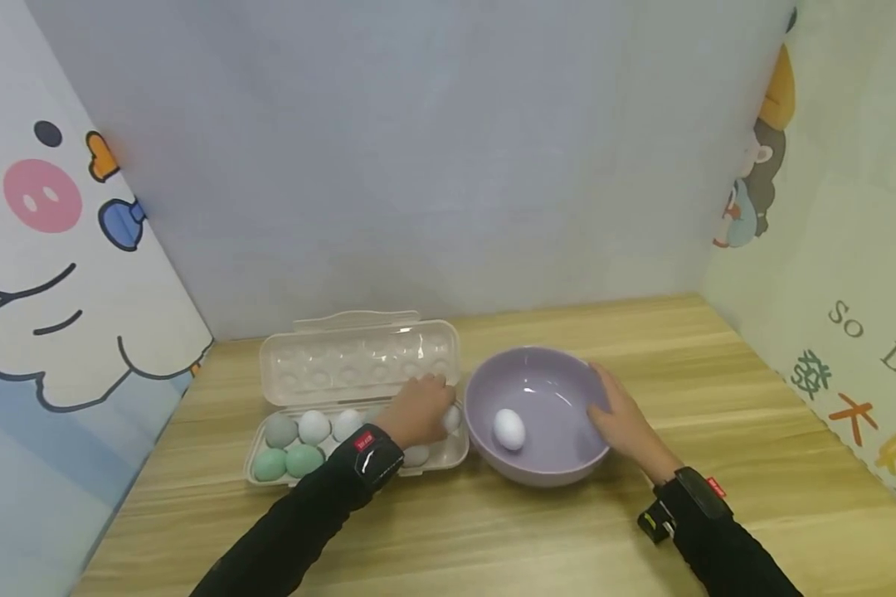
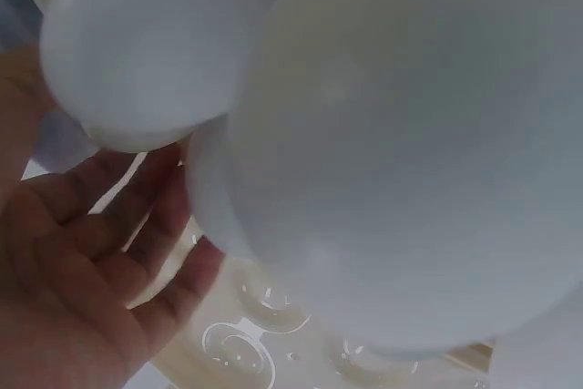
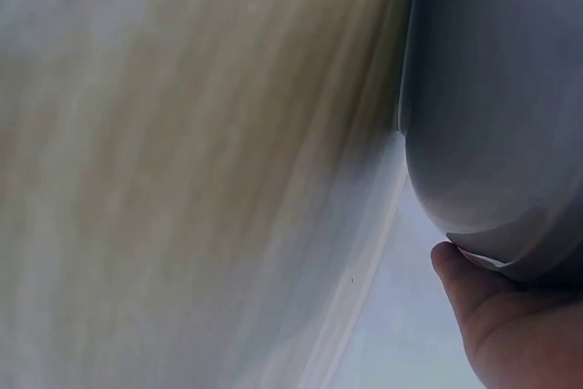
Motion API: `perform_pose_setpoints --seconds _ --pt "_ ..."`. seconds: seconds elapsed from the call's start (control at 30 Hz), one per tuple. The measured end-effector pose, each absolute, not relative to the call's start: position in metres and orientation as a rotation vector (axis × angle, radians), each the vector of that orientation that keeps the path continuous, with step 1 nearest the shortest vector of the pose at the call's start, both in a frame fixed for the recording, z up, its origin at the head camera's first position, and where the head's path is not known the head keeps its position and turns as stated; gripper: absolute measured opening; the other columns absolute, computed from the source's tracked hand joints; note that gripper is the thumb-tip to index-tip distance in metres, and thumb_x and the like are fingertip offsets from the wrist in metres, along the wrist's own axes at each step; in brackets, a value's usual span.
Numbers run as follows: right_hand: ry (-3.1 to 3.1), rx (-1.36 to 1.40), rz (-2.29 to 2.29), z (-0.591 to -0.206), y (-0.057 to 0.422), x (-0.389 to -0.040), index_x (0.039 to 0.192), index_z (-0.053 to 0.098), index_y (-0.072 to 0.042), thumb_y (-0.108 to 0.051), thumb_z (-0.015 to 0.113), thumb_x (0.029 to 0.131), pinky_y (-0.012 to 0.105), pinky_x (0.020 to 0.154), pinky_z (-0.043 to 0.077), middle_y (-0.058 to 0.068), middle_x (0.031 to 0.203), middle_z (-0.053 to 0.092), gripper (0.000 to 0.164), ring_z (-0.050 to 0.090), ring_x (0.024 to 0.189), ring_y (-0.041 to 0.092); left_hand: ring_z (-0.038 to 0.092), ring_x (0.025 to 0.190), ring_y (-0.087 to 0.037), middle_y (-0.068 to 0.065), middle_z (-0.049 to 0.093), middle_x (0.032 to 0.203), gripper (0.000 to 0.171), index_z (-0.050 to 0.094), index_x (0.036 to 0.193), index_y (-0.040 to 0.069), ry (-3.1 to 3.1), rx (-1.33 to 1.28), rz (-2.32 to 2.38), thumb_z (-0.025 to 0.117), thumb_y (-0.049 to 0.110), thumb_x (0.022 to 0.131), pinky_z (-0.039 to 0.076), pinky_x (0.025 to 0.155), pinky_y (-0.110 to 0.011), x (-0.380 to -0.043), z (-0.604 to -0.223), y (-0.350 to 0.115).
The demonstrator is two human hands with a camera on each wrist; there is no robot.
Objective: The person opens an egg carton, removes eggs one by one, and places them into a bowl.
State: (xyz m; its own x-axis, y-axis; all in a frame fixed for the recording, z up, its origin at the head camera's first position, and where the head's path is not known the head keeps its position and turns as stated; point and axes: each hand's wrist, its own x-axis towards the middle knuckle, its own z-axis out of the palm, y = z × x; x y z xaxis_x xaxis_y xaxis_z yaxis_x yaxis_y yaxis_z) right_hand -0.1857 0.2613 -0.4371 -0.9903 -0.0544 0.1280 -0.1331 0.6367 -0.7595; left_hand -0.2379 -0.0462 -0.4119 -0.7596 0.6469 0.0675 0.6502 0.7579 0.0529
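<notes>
My left hand (image 1: 421,409) reaches down into the right part of an egg carton (image 1: 448,452), its fingers curled about a white egg (image 2: 150,47); in the left wrist view other eggs partly block the fingertips. White, grey and green eggs sit in the carton, among them a green egg (image 1: 270,465) and a grey egg (image 1: 280,431). Right of the carton stands a purple bowl (image 1: 541,474) with one white egg (image 1: 508,429) lying in it. My right hand (image 1: 627,423) grips the bowl's right rim, thumb over the edge; its other fingers are mostly hidden.
The carton's clear lid (image 1: 362,365) is folded back toward the grey rear wall (image 1: 448,166). Carton and bowl stand close together on the wood-grain table (image 1: 448,539). Panels with cartoon prints rise at the left and right.
</notes>
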Motion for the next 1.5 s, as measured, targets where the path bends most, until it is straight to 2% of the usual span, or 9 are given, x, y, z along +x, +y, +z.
perform_pose_setpoints --seconds 0.17,0.3,0.47,0.63,0.77,0.93,1.1,1.27,1.5 --pt "-2.756 0.161 1.290 -0.435 0.263 -0.186 0.152 0.017 0.008 0.003 0.045 0.089 0.070 0.111 0.025 0.035 0.156 0.018 0.070 0.023 0.141 0.057 0.062 0.076 -0.024 -0.006 0.066 0.081 0.021 0.062 0.084 0.007 -2.908 -1.063 -0.300 0.078 0.008 0.071 0.054 0.073 -0.038 -0.237 -0.407 -0.045" --pt "-2.759 0.165 1.287 -0.433 0.263 -0.186 0.152 0.017 0.009 0.003 0.046 0.088 0.069 0.111 0.025 0.036 0.156 0.018 0.070 0.024 0.141 0.057 0.059 0.074 -0.022 -0.006 0.062 0.085 0.026 0.059 0.089 0.007 -2.870 -1.003 -0.437 0.078 0.009 0.071 0.053 0.067 -0.034 -0.235 -0.395 -0.047" --pt "-2.755 0.176 1.289 -0.433 0.260 -0.185 0.152 0.017 0.009 0.003 0.046 0.089 0.069 0.112 0.025 0.036 0.155 0.019 0.070 0.025 0.141 0.057 0.060 0.084 -0.024 -0.010 0.060 0.097 0.041 0.061 0.104 0.003 -2.684 -0.995 -0.484 0.082 0.008 0.069 0.056 0.074 -0.035 -0.235 -0.367 -0.040" --pt "-2.757 0.160 1.328 -0.434 0.262 -0.185 0.152 0.015 0.009 0.003 0.046 0.089 0.068 0.113 0.023 0.035 0.156 0.017 0.070 0.023 0.142 0.056 0.060 0.091 -0.025 -0.010 0.062 0.100 0.043 0.067 0.112 0.006 -2.632 -1.138 -0.441 0.082 0.013 0.072 0.055 0.079 -0.037 -0.240 -0.352 -0.011" --pt "-2.765 0.158 1.344 -0.436 0.262 -0.186 0.152 0.015 0.009 0.003 0.046 0.089 0.067 0.114 0.024 0.035 0.157 0.016 0.071 0.023 0.142 0.055 0.061 0.094 -0.026 -0.010 0.065 0.102 0.043 0.067 0.114 0.010 -2.697 -1.250 -0.332 0.081 0.016 0.074 0.053 0.080 -0.037 -0.249 -0.360 0.017" --pt "-2.771 0.155 1.324 -0.437 0.263 -0.188 0.153 0.015 0.007 0.002 0.048 0.089 0.066 0.113 0.026 0.034 0.157 0.017 0.072 0.024 0.142 0.055 0.066 0.092 -0.024 -0.006 0.070 0.099 0.032 0.065 0.107 0.009 -2.788 -1.337 -0.162 0.077 0.018 0.078 0.054 0.078 -0.034 -0.263 -0.375 0.055" --pt "-2.771 0.166 1.311 -0.437 0.265 -0.187 0.153 0.015 0.007 0.001 0.049 0.089 0.065 0.114 0.027 0.035 0.157 0.018 0.072 0.027 0.141 0.055 0.068 0.096 -0.020 -0.002 0.072 0.102 0.024 0.069 0.103 0.010 -2.852 -1.412 0.029 0.076 0.016 0.081 0.055 0.083 -0.033 -0.266 -0.377 0.087" --pt "-2.760 0.186 1.300 -0.439 0.263 -0.187 0.153 0.016 0.006 0.000 0.049 0.090 0.064 0.112 0.033 0.034 0.156 0.022 0.072 0.033 0.139 0.054 0.069 0.101 -0.022 -0.003 0.073 0.108 0.023 0.071 0.107 0.012 -2.925 -1.386 0.076 0.074 0.015 0.084 0.056 0.088 -0.040 -0.264 -0.383 0.098" --pt "-2.741 0.197 1.281 -0.440 0.265 -0.187 0.152 0.018 0.007 0.000 0.049 0.089 0.064 0.113 0.030 0.034 0.156 0.023 0.070 0.034 0.139 0.054 0.068 0.105 -0.025 -0.005 0.072 0.115 0.030 0.069 0.115 0.015 -3.013 -1.354 0.103 0.071 0.013 0.086 0.054 0.094 -0.045 -0.254 -0.385 0.113"
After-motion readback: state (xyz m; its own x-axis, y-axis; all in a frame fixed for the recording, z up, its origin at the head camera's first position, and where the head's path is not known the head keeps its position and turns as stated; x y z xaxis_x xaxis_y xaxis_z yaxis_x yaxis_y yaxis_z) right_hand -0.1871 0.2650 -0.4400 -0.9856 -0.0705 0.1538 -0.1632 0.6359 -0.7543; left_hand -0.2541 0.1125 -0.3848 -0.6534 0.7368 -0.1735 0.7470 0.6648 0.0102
